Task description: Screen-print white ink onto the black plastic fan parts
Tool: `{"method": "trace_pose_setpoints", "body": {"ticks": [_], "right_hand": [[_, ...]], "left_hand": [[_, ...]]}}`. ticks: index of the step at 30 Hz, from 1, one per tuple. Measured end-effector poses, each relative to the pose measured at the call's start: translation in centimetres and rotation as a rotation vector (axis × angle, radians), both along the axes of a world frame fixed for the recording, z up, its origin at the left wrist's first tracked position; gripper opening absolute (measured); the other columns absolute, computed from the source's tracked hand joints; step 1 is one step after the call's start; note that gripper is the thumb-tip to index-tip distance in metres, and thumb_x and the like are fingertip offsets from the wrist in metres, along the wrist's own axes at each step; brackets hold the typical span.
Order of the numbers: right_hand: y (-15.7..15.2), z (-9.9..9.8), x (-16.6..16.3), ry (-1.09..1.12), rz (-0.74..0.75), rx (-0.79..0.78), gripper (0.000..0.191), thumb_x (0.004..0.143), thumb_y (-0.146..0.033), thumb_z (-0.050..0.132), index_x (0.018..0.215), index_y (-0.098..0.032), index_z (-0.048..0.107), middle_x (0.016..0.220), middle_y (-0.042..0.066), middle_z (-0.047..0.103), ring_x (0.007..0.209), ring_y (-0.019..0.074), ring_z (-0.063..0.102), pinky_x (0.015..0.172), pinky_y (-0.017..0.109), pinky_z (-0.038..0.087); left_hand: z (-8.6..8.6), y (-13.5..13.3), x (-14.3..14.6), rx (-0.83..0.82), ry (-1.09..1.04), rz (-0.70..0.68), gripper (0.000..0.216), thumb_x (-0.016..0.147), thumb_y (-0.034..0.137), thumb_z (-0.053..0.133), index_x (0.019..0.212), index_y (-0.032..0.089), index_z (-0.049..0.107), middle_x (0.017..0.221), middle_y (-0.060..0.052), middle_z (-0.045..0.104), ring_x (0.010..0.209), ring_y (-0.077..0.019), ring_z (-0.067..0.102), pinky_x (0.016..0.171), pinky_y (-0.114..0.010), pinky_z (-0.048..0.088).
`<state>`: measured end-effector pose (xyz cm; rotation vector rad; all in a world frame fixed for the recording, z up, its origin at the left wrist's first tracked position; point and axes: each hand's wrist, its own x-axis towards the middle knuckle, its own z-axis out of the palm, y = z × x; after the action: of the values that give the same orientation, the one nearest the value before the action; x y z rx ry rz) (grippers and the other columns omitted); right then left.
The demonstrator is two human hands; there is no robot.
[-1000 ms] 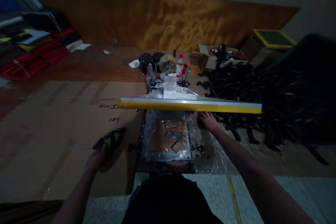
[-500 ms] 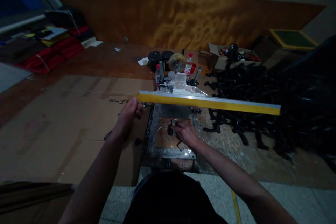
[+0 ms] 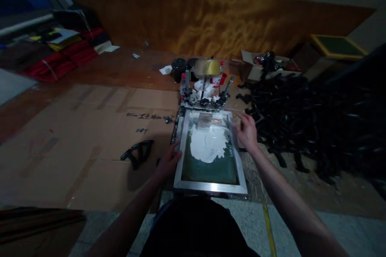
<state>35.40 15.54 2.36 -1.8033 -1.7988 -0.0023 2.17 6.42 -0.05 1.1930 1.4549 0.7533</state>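
A screen-printing frame [image 3: 211,187] with silver rails lies flat in front of me, its green mesh [image 3: 211,172] partly covered by a pool of white ink [image 3: 208,144]. At the mesh's far end is a flat, brownish, see-through-looking piece [image 3: 206,120], not clear in kind. My left hand [image 3: 170,161] rests at the left rail with fingers stretched out against it. Beside the right rail, my right hand [image 3: 247,131] has its fingers apart, slightly blurred, and I see nothing in it. Behind the frame stand the clamps [image 3: 205,101] of its hinge.
Several black curved handle-like parts [image 3: 137,154] lie on the cardboard [image 3: 90,128] at left. A large heap of similar parts [image 3: 286,116] fills the right. Behind the clamps are a tape roll [image 3: 208,67], black jars [image 3: 179,68] and bottles; an open box [image 3: 256,68] stands back right.
The frame has come down from its raised, edge-on position to lie flat. My left hand moved down and right with it; my right hand left the bed below and moved right.
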Motion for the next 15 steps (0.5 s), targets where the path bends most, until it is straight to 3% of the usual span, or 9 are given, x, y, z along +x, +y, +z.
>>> {"method": "trace_pose_setpoints", "body": {"ticks": [2,3,7,9,13,15], "right_hand": [[1.5,1.2,-3.5,-0.117,0.174,0.014,0.057,0.083,-0.033,0.063,0.135,-0.012,0.055,0.140,0.019,0.051,0.125,0.0324,0.050,0.099,0.043,0.046],[2.0,1.7,-5.4,-0.189,0.265,-0.050,0.055,0.082,-0.032,0.065,0.133,-0.013,0.056,0.139,0.018,0.053,0.123,0.0323,0.051,0.099,0.041,0.045],[1.0,1.7,-10.0,-0.367,0.450,-0.438,0.023,0.087,-0.023,0.056,0.107,-0.018,0.066,0.106,0.011,0.070,0.098,0.0244,0.062,0.082,0.029,0.046],[-1.0,1.1,-9.7,-0.412,0.556,-0.498,0.022,0.086,-0.017,0.052,0.103,-0.018,0.067,0.102,0.010,0.071,0.093,0.0221,0.063,0.076,0.027,0.044],[-3.9,0.8,-7.5,-0.449,0.927,-0.457,0.021,0.082,-0.011,0.054,0.097,-0.019,0.066,0.099,0.008,0.070,0.092,0.0200,0.062,0.073,0.027,0.042],[-4.0,1.0,-7.2,-0.415,0.967,-0.435,0.016,0.081,-0.013,0.056,0.091,-0.021,0.066,0.093,0.005,0.070,0.089,0.0191,0.061,0.072,0.027,0.041]], "left_hand": [[-2.2,0.2,0.3,-0.026,0.003,0.001,0.080,0.079,0.058,0.058,0.143,0.011,0.045,0.079,-0.005,0.069,0.070,-0.0210,0.064,0.063,-0.032,0.051],[-3.0,0.4,0.3,-0.032,0.004,-0.004,0.080,0.080,0.057,0.058,0.144,0.011,0.044,0.082,-0.006,0.070,0.071,-0.0213,0.065,0.064,-0.032,0.051],[-4.9,1.0,0.0,-0.022,0.022,-0.028,0.077,0.079,0.055,0.059,0.141,0.010,0.047,0.085,-0.008,0.072,0.076,-0.0236,0.067,0.067,-0.034,0.053],[-5.5,1.0,-0.2,-0.017,0.022,-0.031,0.076,0.080,0.055,0.057,0.140,0.010,0.047,0.086,-0.008,0.072,0.078,-0.0241,0.067,0.069,-0.035,0.053],[-6.0,0.8,-0.2,0.004,0.011,-0.017,0.072,0.082,0.055,0.056,0.138,0.010,0.050,0.089,-0.008,0.072,0.081,-0.0243,0.068,0.072,-0.035,0.053],[-6.0,0.8,-0.1,0.014,-0.001,-0.011,0.070,0.082,0.054,0.057,0.136,0.010,0.051,0.088,-0.008,0.073,0.081,-0.0241,0.068,0.071,-0.035,0.053]]}}
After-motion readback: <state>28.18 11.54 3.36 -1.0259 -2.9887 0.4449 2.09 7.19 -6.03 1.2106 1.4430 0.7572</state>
